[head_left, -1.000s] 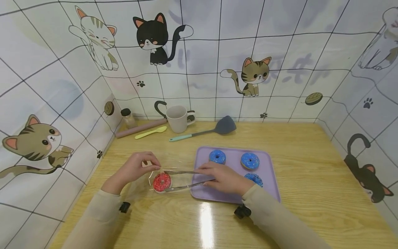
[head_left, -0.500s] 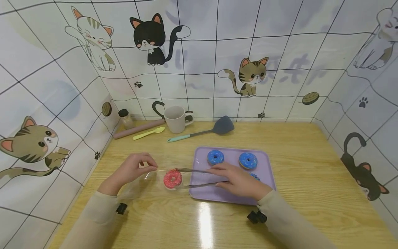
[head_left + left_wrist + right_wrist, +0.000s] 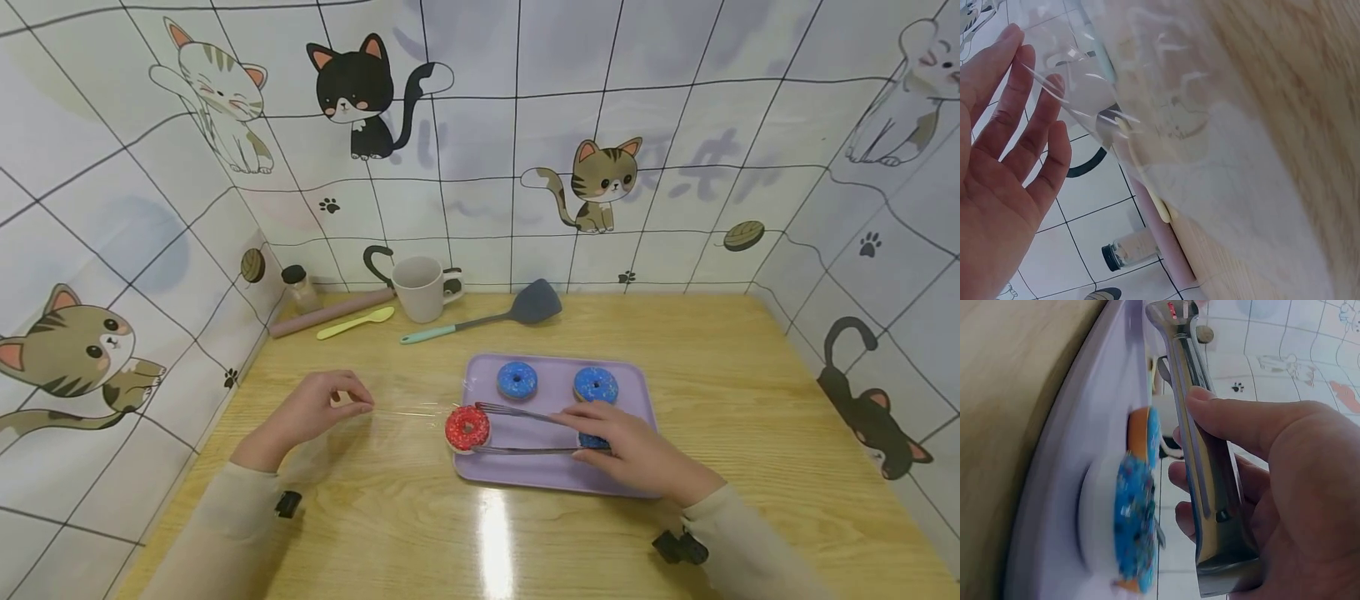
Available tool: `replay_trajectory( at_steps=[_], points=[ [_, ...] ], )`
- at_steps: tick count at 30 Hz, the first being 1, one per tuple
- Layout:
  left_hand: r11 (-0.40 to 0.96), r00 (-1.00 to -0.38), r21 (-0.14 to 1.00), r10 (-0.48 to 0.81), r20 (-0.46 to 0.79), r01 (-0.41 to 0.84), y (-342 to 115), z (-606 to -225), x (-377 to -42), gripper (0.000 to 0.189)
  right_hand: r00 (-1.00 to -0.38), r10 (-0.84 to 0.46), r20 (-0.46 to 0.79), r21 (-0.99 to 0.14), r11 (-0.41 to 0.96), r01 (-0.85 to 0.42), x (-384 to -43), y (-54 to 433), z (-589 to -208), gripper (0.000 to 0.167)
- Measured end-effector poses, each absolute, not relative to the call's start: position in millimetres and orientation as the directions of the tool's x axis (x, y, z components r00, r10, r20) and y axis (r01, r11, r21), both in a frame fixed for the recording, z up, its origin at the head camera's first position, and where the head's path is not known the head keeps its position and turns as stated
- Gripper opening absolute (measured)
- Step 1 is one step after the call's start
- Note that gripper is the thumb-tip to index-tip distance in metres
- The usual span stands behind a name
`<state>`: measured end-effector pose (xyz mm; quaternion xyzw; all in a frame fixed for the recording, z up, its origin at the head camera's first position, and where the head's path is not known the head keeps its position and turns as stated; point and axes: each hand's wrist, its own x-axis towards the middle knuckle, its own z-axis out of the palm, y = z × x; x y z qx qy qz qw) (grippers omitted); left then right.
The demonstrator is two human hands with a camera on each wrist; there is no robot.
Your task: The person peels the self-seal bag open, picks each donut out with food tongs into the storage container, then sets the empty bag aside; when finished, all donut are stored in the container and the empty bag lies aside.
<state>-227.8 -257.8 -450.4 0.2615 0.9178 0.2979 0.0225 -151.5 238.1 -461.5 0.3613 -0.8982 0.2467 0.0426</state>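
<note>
My left hand (image 3: 318, 415) pinches the edge of a clear plastic bag (image 3: 1210, 150) between thumb and forefinger; the other fingers are bent in the left wrist view. My right hand (image 3: 637, 450) grips metal tongs (image 3: 1204, 469), thumb on one arm and fingers on the other. Between the tips of the tongs is a doughnut (image 3: 454, 428) with red icing and pale sprinkles, at the left rim of a lilac tray (image 3: 547, 471). Two blue-iced doughnuts, one at back left (image 3: 507, 382) and one at back right (image 3: 609, 387), lie on the tray. Another blue doughnut (image 3: 1132, 519) is partly hidden under my right hand.
Along the back wall stand a grey mug (image 3: 417, 292) and a black-lidded jar (image 3: 302, 293). A rolling pin (image 3: 333, 313), a yellow spoon (image 3: 356, 323) and a spatula (image 3: 534, 303) lie near them. Cat-printed walls enclose the table (image 3: 735, 417).
The tongs have drawn the red doughnut out of the plastic bag and rightward to the tray's left rim. My right hand has moved right; the left has stayed nearly in place.
</note>
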Motion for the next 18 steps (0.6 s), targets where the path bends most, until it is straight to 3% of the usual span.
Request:
replay_trajectory(
  at_steps=[18],
  points=[
    [0.728,-0.879,0.534,0.472,0.063,0.429,-278.5,-452.2,-233.1,0.005,-0.805,-0.555,0.209,-0.385,0.71,-0.59,-124.9,280.5,-456.1,0.057]
  ],
)
